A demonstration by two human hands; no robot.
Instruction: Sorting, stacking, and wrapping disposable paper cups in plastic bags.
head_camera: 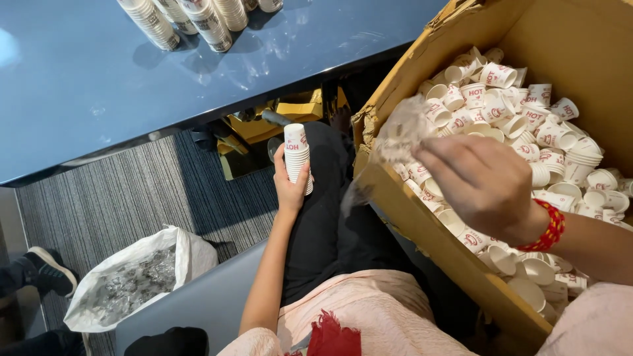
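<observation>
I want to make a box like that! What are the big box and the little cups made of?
The big box looks like brown corrugated cardboard, matte, with a torn, rough edge. The little cups seem to be thin white paper with red print; their rolled rims and tight nesting suggest that.

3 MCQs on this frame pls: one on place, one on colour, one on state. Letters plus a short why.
1. Where are the loose paper cups?
A. in the cardboard box
B. on the blue table
C. on the carpet

2. What colour is the band on the right wrist?
A. green
B. red
C. black

3. What is the left hand doing?
A. lying flat on the table
B. gripping the white bag
C. holding a stack of cups upright

Answers:
A: the loose paper cups fill the cardboard box; the blue table has only stacked ones.
B: a red band sits behind the right hand.
C: the left hand wraps a stack of cups above the lap.
</observation>
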